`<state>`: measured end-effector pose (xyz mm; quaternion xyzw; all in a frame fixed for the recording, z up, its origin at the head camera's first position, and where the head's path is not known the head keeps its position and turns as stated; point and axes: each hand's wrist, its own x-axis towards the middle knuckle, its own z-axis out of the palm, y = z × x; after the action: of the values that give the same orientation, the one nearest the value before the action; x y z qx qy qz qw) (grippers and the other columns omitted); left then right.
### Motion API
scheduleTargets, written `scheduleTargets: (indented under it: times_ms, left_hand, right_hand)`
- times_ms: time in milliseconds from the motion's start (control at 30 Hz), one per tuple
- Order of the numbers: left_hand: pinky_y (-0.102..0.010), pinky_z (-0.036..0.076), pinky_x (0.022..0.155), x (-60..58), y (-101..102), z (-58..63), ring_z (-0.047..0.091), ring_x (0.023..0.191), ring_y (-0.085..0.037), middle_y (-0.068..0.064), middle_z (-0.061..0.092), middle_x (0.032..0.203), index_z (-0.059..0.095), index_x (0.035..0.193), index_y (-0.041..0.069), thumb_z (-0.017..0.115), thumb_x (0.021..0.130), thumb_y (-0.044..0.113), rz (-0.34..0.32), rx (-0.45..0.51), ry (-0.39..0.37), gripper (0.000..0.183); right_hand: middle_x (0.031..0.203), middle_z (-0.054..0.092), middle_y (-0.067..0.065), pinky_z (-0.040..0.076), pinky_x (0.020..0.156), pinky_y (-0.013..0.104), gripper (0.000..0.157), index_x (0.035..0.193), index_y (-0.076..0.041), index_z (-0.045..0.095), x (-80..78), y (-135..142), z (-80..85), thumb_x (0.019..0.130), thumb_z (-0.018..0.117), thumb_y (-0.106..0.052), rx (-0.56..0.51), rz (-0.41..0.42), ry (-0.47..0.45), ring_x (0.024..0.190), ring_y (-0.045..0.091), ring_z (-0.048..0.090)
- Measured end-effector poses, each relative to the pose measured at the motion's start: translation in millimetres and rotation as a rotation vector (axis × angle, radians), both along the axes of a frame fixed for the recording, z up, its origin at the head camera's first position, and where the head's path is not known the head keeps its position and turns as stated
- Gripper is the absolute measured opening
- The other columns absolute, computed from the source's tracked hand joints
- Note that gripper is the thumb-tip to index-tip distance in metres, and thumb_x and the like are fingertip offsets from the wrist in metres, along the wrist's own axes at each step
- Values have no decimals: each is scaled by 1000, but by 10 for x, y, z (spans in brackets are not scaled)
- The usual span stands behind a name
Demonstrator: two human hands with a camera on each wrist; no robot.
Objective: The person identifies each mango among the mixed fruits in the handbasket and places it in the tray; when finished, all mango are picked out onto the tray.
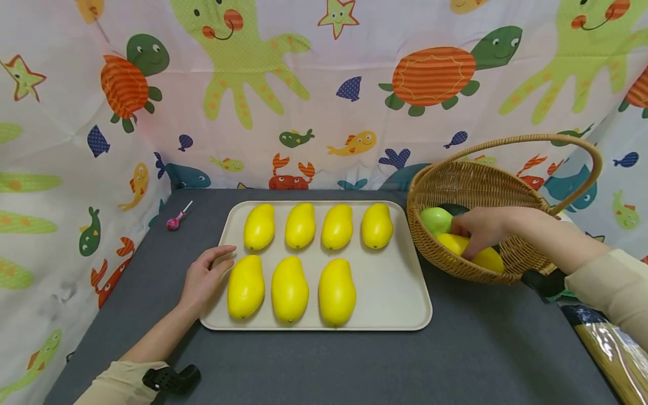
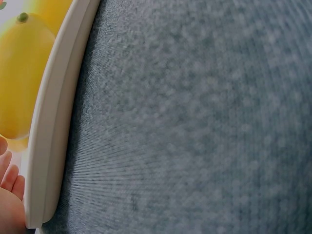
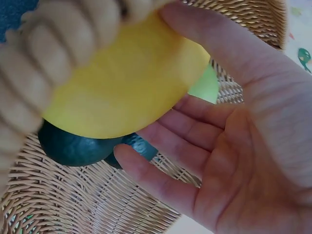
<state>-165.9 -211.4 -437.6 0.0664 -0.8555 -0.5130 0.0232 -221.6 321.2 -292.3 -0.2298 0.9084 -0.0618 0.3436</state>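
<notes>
My right hand [image 1: 488,225] reaches into the wicker basket [image 1: 531,253] and grips a yellow mango [image 3: 131,83], thumb on one side and fingers on the other. Beside that mango lies a green apple [image 1: 436,220]. Dark green avocados [image 3: 78,144] show beneath it in the right wrist view. At the left rim of the cream tray [image 1: 390,292], my left hand [image 1: 205,278] rests with relaxed fingers and holds nothing. Several yellow mangoes [image 1: 288,289] lie on the tray in two rows, the back row longer than the front one.
The basket's tall handle [image 1: 536,138] arches over its opening, right of the tray. A lollipop [image 1: 174,222] lies at the back left of the dark grey table [image 1: 324,368]. At the right edge sits a shiny gold package [image 1: 607,343]. A printed cloth [image 1: 324,73] hangs behind.
</notes>
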Motion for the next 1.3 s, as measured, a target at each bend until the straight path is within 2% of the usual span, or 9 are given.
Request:
scheduleTargets:
  times_ms: [100,367,600,800,967,1167,1300]
  left_hand:
    - [-47,28,113,7,-1,-6,42,132,-29,-13,56,131,62,127,6,59,96,15,-1,2,0,33]
    - [-48,28,113,25,-16,-12,42,132,-30,-13,56,132,62,127,6,59,96,14,-12,5,11,33]
    - [-47,28,113,37,-25,-14,43,131,-29,-13,57,131,62,127,5,59,95,14,-2,13,12,32]
    - [-48,28,112,33,-40,-22,43,131,-29,-13,56,132,62,127,5,59,96,14,-9,14,14,33]
    - [-47,29,112,19,-41,-27,44,130,-30,-12,55,132,62,127,6,59,96,14,-9,10,17,33]
    - [-47,29,112,-4,-20,-21,45,130,-28,-12,58,130,64,126,6,60,94,14,0,-2,33,32]
    - [-47,28,112,-16,-12,-18,44,131,-28,-12,58,130,64,126,7,60,94,14,2,11,24,33]
  right_hand:
    - [89,59,0,48,71,33,51,111,-3,56,25,10,17,76,80,-32,-13,-16,40,79,16,52]
    - [104,61,2,48,73,35,64,118,-6,56,155,93,130,74,81,-45,-86,-57,234,86,17,55]
    - [117,61,4,49,75,39,62,126,-13,56,320,160,247,79,78,-46,-212,-141,338,94,21,57]
    - [121,57,5,44,71,37,56,134,-17,50,470,170,311,87,72,-39,-298,-215,338,94,23,52]
    - [122,54,8,45,71,36,53,136,-16,46,607,55,327,90,69,-31,-430,-304,307,95,26,50]
    - [113,55,9,47,72,32,48,130,-16,50,763,-182,263,88,71,-25,-586,-379,281,94,26,51]
    - [120,56,6,47,70,32,48,133,-20,55,836,-338,189,88,71,-25,-648,-400,270,92,27,52]
